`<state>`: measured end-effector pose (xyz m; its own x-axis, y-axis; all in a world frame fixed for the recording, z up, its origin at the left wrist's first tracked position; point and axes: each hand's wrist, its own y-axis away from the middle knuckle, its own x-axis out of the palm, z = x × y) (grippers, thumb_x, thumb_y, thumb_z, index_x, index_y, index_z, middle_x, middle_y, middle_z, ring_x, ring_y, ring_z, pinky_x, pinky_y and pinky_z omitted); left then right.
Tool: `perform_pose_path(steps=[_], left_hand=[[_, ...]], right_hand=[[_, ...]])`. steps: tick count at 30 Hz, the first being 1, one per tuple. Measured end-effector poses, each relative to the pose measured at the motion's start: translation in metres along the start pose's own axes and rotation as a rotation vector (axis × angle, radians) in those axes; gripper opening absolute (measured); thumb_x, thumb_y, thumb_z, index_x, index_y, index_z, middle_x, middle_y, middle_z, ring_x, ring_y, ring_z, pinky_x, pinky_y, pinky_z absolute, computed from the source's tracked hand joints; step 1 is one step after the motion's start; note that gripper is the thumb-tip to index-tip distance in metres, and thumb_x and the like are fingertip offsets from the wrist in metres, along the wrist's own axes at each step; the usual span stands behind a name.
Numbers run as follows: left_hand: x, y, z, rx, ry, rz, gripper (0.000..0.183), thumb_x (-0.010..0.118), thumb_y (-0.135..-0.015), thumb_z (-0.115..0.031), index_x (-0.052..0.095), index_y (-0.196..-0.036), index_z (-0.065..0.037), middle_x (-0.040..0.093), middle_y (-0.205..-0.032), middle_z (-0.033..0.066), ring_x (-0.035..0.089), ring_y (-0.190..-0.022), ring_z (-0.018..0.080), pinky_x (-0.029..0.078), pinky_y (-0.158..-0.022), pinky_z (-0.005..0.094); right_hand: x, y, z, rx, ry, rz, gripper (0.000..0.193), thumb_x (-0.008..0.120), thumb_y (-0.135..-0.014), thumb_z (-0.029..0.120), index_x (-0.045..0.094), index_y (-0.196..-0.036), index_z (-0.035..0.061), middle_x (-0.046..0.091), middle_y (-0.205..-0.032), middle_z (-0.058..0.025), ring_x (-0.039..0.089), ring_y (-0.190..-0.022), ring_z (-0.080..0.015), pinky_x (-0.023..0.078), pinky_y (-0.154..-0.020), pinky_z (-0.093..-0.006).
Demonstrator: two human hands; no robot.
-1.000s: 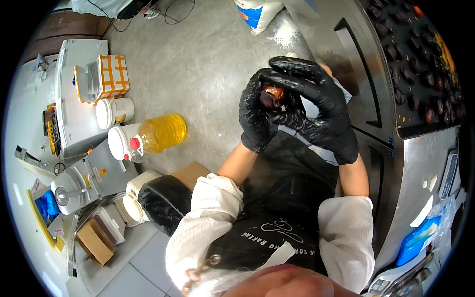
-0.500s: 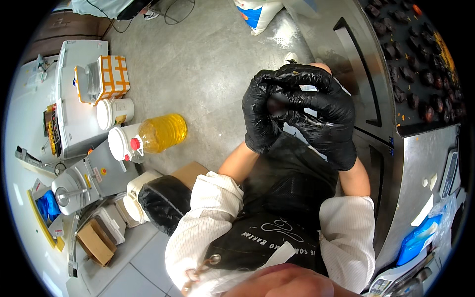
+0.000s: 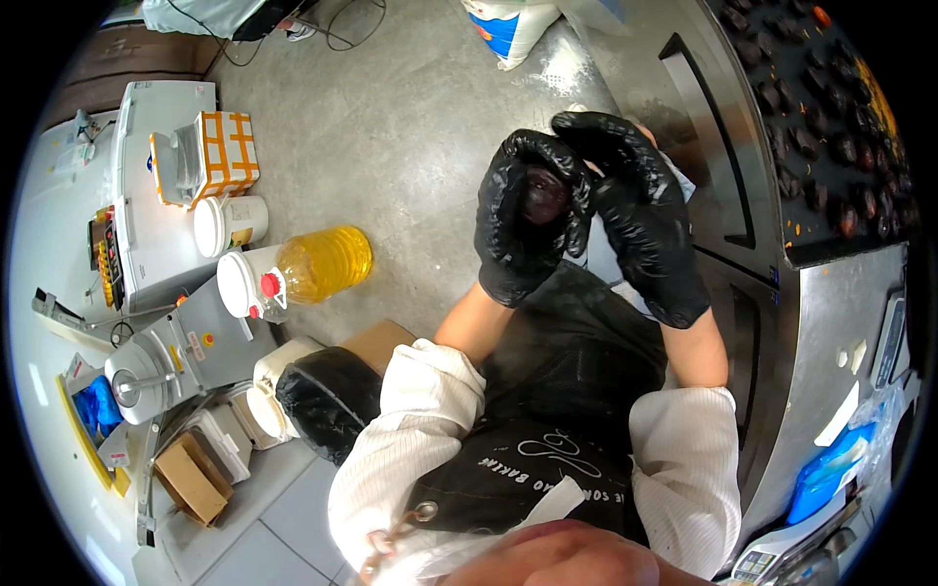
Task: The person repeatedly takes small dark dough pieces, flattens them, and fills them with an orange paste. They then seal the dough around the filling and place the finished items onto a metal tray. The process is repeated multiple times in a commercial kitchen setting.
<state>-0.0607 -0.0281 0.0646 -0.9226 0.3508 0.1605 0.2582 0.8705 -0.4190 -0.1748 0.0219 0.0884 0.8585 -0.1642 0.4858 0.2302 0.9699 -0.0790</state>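
My left hand (image 3: 528, 220), in a black glove, is curled around a dark reddish-brown glossy lump (image 3: 545, 195) and holds it in front of my apron. Part of the lump is hidden by the fingers. Against its right side leans my right hand (image 3: 640, 210), also black-gloved, its fingers stretched out and nothing seen in them. At the upper right lies a black tray (image 3: 807, 256) with many similar dark, shiny lumps (image 3: 845, 223) and orange-yellow bits scattered on it.
The tray rests on a steel counter (image 3: 831, 303) with handled doors below. A scale (image 3: 887, 337) and blue packet (image 3: 826, 474) lie along it. To my left stand an oil jug (image 3: 327, 264), white bucket (image 3: 234, 223), taped foam box (image 3: 230, 153) and grey machine (image 3: 210, 337). A sack (image 3: 513, 29) stands ahead.
My right hand has come away from around the lump, its fingers straightening. The lump now shows plainly in my left hand, which has turned slightly.
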Motion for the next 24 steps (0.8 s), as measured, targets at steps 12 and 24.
perform_pose_path(steps=[12, 24], left_hand=[[-0.003, -0.008, -0.017, -0.598, 1.061, -0.112, 0.03, 0.044, -0.095, -0.026, 0.056, -0.097, 0.001, 0.058, -0.086, 0.0086, 0.056, -0.081, 0.0148, 0.046, -0.073, 0.0251], [0.005, -0.002, -0.018, -0.269, 0.447, -0.186, 0.017, 0.04, -0.095, -0.008, 0.053, -0.096, 0.003, 0.054, -0.093, 0.0077, 0.056, -0.081, 0.0135, 0.048, -0.074, 0.0268]], right_hand=[[-0.001, 0.009, 0.018, -0.405, 0.733, -0.005, 0.033, 0.071, -0.073, -0.002, 0.069, -0.105, 0.004, 0.062, -0.113, -0.0127, 0.057, -0.108, -0.027, 0.044, -0.093, -0.0366], [0.006, 0.016, 0.001, -0.558, 1.12, 0.139, 0.034, 0.071, -0.075, 0.018, 0.069, -0.108, 0.011, 0.056, -0.126, -0.0142, 0.05, -0.117, -0.0338, 0.04, -0.098, -0.0445]])
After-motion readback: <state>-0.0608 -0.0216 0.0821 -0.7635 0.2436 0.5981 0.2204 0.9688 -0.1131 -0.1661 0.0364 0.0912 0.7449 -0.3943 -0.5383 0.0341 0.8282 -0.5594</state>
